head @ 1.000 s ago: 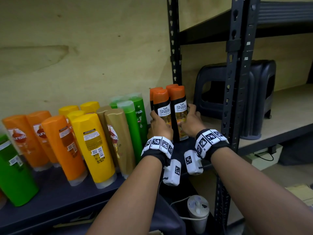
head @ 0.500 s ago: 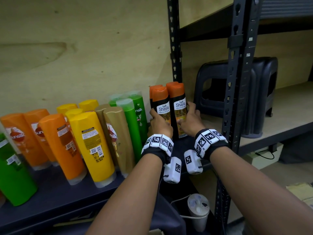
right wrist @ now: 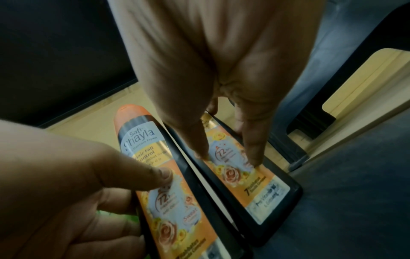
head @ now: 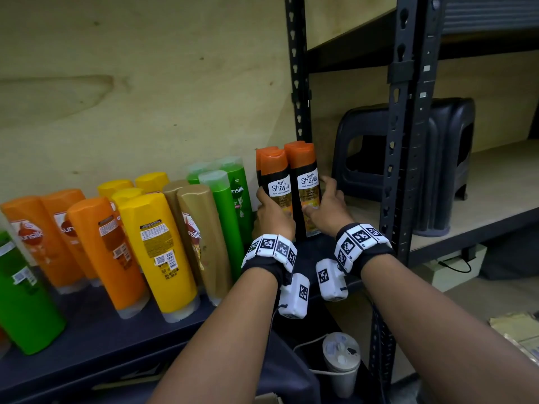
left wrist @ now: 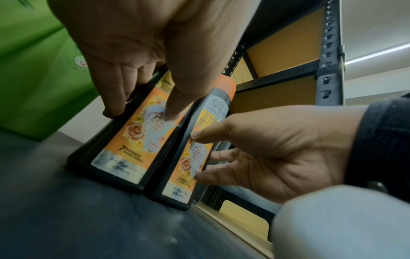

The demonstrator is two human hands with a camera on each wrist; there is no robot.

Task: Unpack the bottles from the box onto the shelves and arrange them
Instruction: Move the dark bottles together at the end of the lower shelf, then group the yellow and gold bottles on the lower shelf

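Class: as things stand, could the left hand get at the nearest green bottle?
Probably yes. The left hand, now holding a black bottle, sits right beside the green bottle, with nothing between them. It would have to let go first.

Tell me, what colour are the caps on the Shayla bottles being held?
Orange caps, above black bodies of the Shayla bottles; clearest in the head view.

we see four black safi shayla bottles (head: 291, 191) with orange caps, standing upright in a tight two-by-two cluster at the right end of the dark shelf (head: 96, 336), labels facing us. just to their left, touching or nearly so, stand green bottles (head: 227, 205), then gold bottles (head: 201, 237), yellow bottles (head: 154, 249) and orange bottles (head: 99, 246), all cap-down in leaning rows.
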